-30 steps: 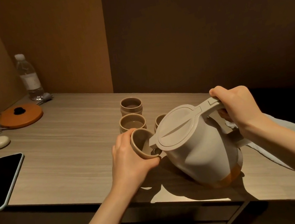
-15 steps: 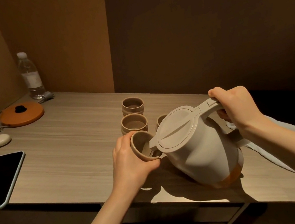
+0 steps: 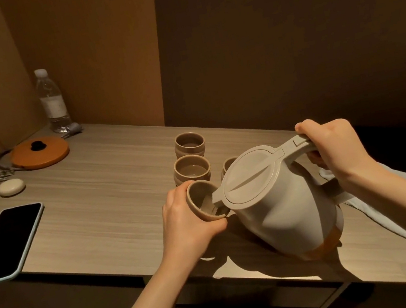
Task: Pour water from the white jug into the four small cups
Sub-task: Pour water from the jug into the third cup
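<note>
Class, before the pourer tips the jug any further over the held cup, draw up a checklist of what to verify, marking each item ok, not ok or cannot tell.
1. Left hand grips the held cup firmly: ok.
2. Right hand is closed on the white jug handle: ok.
3. Spout sits over the cup's mouth: ok.
4. Jug lid is seated flat: ok.
5. Water level in the held cup: cannot tell.
6. Phone lies clear of the pouring spot: ok.

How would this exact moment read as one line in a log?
step: pouring | right hand: tilting white jug | left hand: holding cup at spout | two cups behind: hold water
</note>
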Available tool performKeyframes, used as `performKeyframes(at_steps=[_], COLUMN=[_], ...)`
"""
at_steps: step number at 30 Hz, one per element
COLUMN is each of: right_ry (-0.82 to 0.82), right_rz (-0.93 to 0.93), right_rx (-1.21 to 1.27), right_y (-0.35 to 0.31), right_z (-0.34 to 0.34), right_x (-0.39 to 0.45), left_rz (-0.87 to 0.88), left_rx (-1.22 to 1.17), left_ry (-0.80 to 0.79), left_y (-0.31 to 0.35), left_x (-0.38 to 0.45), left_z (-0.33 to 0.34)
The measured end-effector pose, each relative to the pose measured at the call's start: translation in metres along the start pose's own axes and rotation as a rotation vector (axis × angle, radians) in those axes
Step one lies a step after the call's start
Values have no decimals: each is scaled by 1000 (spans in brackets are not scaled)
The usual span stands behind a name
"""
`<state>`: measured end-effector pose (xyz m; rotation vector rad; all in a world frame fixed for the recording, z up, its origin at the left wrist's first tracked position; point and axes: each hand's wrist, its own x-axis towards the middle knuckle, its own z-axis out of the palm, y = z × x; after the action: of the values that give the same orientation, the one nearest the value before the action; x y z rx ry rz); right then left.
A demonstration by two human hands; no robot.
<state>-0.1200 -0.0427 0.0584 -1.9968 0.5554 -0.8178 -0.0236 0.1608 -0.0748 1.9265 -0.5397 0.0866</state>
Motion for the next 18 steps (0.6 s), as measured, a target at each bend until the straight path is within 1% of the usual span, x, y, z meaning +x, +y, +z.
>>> performKeyframes(at_steps=[18], right_ry=[-8], right_rz=[-11], right_rx=[-17], right_y=[0], right_z=[2], right_x=[1], left_rz=[-26], left_rx=[-18], left_ry=[1], left_y=[-2], left_x=[-2], left_z=[0])
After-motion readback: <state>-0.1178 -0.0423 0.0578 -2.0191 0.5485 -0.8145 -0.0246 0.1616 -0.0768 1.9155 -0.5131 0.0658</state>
